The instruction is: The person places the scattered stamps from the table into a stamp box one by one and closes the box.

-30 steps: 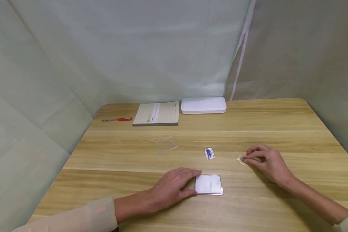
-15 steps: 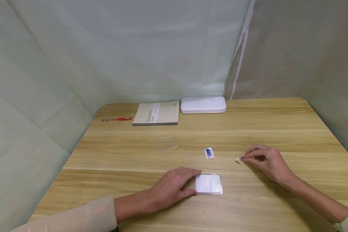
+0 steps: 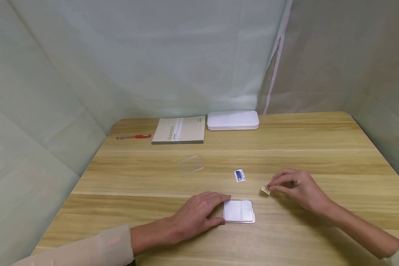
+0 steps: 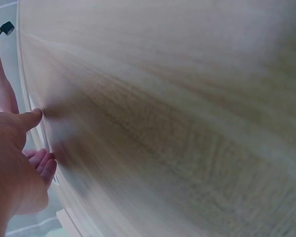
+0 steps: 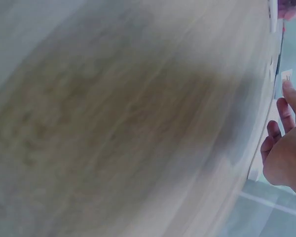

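My right hand (image 3: 300, 188) pinches a small cream postage stamp (image 3: 265, 190) by one edge, between thumb and fingers; it is lifted above the table. The same stamp (image 5: 286, 75) shows at the thumb tip in the right wrist view. My left hand (image 3: 201, 212) holds a clear rectangular plastic case (image 3: 239, 211) at its left end, thumb at the near corner and index finger at the far one. White card-like sheets fill the case, which lies flat. A blue-and-white stamp (image 3: 239, 176) lies on the wood beyond the case, left of my right hand.
A thin transparent plate (image 3: 191, 165), like a cover, lies left of the blue stamp. Along the back are a red pen (image 3: 134, 136), a notebook (image 3: 179, 130) and a white box (image 3: 233, 120). Grey-green curtains surround the wooden table (image 3: 306, 144).
My right hand has raised the cream stamp and carried it left and nearer, toward the plastic case. My left hand and the case have stayed still.
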{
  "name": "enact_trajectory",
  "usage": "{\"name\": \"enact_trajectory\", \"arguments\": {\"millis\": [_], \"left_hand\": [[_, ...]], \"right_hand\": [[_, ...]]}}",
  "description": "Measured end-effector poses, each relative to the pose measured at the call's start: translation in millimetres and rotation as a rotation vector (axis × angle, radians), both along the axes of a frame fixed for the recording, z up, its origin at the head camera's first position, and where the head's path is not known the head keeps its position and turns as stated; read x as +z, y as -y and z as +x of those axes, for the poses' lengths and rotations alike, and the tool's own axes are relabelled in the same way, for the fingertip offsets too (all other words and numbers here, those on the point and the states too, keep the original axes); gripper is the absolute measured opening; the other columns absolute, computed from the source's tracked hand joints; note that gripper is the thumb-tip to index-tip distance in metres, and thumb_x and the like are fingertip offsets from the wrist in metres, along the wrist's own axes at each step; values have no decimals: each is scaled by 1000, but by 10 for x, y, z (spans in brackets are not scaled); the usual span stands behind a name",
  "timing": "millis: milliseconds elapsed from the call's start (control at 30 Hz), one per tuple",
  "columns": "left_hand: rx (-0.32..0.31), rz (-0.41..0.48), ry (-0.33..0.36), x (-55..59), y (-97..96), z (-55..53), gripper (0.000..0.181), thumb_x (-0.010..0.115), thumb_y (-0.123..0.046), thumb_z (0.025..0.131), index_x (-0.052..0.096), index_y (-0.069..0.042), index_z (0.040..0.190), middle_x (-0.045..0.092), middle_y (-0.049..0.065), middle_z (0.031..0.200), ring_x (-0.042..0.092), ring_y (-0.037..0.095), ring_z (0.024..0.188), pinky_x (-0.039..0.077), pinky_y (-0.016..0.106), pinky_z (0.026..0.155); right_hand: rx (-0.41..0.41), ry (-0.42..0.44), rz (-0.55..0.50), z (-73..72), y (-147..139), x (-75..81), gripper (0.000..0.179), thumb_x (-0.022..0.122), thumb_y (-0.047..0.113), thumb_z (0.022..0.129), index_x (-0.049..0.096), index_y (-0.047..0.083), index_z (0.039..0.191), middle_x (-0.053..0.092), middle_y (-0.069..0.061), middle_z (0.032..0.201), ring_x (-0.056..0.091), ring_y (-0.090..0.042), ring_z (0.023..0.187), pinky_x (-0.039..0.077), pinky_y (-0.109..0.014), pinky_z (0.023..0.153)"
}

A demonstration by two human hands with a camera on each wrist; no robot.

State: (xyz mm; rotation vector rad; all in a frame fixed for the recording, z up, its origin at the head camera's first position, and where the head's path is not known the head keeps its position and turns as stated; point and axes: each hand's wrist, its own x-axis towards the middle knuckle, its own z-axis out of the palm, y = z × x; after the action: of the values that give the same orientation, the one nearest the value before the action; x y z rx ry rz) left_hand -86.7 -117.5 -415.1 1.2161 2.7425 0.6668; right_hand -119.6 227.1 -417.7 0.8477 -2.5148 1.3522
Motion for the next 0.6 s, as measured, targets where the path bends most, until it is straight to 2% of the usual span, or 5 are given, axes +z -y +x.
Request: {"name": "enact_trajectory", "arguments": {"millis": [233,500,600], "left_hand": [[-4,3,-13,-1,2,-8,60,82,-33,96,60,-10,147,67,3,142,62,14,132,50,35,113],[-1,-5,1,6,5,-1,60,81,-33,96,60,-10,147,67,3,143,61,14,132,50,35,113],[-1,-5,-1,8,7,2,60,82,-33,96,60,-10,147,67,3,143,62,15,132,50,35,113]], "right_hand": [[159,50,-42,34,131,58,23,85,-7,83,86,13,95,77,2,89,67,-10,77,55,-19,63],[268,47,-70,97,289,58,21,85,-3,85,85,15,97,77,0,90,67,-12,81,58,-22,66],[293,25,-47,111,339,45,22,86,-2,85,85,17,97,76,4,91,66,-12,82,58,-22,69]]}}
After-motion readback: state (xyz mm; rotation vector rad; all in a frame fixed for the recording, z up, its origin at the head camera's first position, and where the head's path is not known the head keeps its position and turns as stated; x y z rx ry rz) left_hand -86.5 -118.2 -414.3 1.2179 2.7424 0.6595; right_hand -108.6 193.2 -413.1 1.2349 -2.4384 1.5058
